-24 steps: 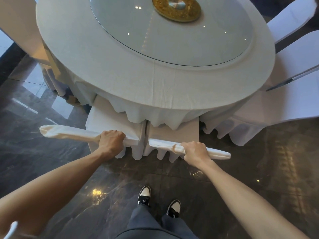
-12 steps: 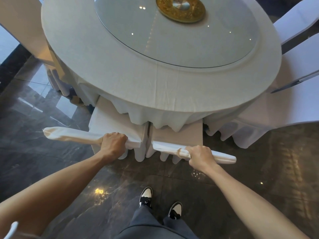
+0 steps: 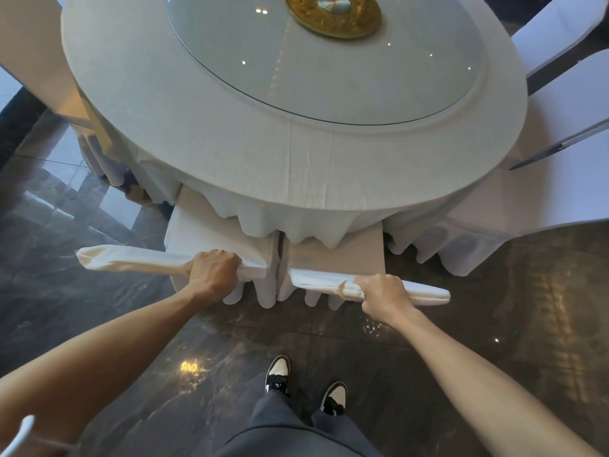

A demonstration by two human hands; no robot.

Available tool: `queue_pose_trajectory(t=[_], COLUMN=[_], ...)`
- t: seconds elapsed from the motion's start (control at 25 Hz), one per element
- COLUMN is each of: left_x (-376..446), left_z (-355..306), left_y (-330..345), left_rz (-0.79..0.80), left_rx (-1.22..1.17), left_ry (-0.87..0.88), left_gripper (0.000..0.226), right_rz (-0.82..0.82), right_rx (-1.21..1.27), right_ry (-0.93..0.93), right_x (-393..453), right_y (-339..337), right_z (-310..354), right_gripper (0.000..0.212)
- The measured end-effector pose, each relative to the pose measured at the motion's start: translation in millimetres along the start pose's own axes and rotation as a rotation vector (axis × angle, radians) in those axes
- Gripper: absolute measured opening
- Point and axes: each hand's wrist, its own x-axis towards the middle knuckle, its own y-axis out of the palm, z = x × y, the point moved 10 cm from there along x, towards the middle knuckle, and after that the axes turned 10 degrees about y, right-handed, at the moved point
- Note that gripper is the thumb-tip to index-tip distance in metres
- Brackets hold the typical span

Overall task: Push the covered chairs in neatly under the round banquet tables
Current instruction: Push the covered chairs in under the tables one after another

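The left hand (image 3: 214, 273) has its grip clamped over the top edge of the left covered chair (image 3: 197, 235), fingers curled down over the white fabric of the backrest near its inner end. The right hand (image 3: 384, 296) has its grip clamped the same way on the top edge of the right covered chair (image 3: 333, 255), and the cloth bunches into a fold just beside its fingers. The two chairs stand side by side, nearly touching along a narrow dark gap, their seats partly under the rim of the round desk (image 3: 230, 133) and their backrests outside it. The hanging scalloped hem of the white tablecloth (image 3: 296, 222) drapes over the front part of both seats. On the desk lies a round glass turntable (image 3: 296, 61), and on it, at the centre, sits a gold disc (image 3: 333, 14) with a silvery middle; nothing else shows on the glass. More white covered chairs (image 3: 573, 84) stand at the right side of the desk, and one shows at the far left (image 3: 29, 51). Below, the person's two black-and-white shoes (image 3: 278, 374) stand on the dark polished marble floor (image 3: 99, 318), well back from the chairs, with both bare forearms stretched forward.
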Motion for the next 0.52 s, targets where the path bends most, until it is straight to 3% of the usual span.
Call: queue_pose_trajectory(t=[0.52], left_x=[1], left_z=[-4], left_y=[1], left_rz=[0.018], left_rx=[0.011], left_ry=[0.032], left_gripper=[0.017], right_rz=[0.007], right_rx=[-0.040], right_ry=[0.134], right_x=[4], right_y=[8], right_z=[-1], right_gripper=[0.014])
